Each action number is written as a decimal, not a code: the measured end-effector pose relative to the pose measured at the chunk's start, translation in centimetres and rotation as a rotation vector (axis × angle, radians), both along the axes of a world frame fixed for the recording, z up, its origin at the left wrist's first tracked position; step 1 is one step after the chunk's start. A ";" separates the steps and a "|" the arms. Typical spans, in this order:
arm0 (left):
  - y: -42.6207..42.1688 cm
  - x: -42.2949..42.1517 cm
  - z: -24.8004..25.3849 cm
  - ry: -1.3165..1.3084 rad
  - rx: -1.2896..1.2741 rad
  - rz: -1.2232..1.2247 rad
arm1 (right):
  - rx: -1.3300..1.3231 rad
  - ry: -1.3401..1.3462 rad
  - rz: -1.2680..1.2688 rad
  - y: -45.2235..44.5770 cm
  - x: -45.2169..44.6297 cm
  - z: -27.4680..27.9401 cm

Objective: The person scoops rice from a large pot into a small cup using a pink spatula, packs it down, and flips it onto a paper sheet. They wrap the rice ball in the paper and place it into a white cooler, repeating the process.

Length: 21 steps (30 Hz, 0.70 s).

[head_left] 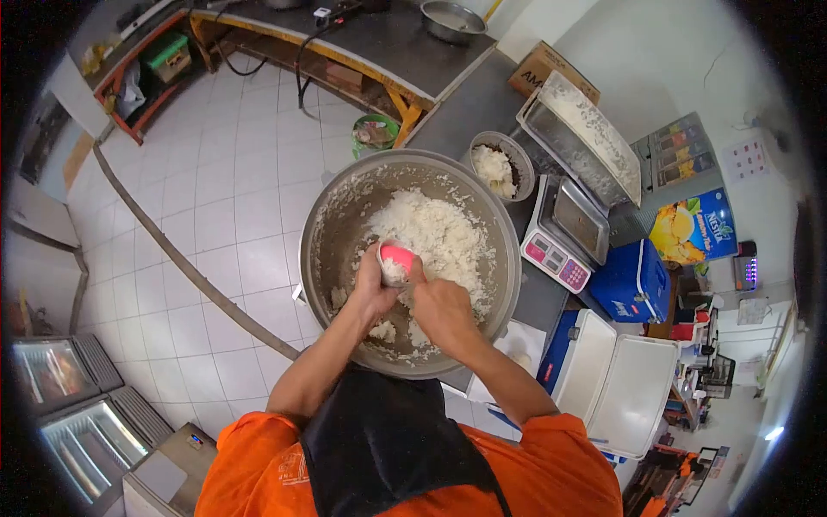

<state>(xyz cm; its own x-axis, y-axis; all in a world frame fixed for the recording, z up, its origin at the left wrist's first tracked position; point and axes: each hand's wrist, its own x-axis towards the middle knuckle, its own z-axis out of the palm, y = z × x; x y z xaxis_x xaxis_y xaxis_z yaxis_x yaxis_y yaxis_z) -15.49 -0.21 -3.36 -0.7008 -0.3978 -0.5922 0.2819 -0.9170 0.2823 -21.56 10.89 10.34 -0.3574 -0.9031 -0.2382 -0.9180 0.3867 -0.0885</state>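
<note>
A wide metal pot [312, 246] stands in front of me, with a mound of white rice [431, 233] inside and grains stuck to its wall. Over the pot, my left hand [372, 286] is closed around a small cup [396, 257] with a pink inside and some rice in it. My right hand [441, 312] is at the cup's right side, its fingers curled and a fingertip near the rim. What those fingers hold, if anything, is hidden. Small clumps of rice lie beneath my hands at the near side of the pot.
Right of the pot are a bowl of rice [524, 169], a digital scale [556, 258], and a rice-smeared metal container [579, 129]. A blue cooler [633, 284] and an open white-lined cooler [584, 366] stand farther right. A green basin [376, 129] sits on the floor behind.
</note>
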 end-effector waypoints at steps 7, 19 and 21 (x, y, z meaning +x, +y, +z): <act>-0.1 0.6 4.1 0.216 0.114 0.111 | -0.358 -0.195 -0.313 4.3 -6.4 2.5; 0.7 0.0 3.1 0.192 0.030 -0.100 | -0.198 -0.500 -0.437 3.3 -0.9 -0.2; 0.6 0.0 2.3 0.185 0.040 -0.096 | -0.134 -0.553 -0.355 4.3 -2.6 -0.7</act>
<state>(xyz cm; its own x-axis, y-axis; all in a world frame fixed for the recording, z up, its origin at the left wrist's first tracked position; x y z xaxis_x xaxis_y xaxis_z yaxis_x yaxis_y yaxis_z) -15.45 0.41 -1.05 -0.8328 -0.3025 -0.4636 0.2362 -0.9516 0.1966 -24.15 15.23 9.60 -0.4958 -0.7878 -0.3653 -0.5426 0.6095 -0.5779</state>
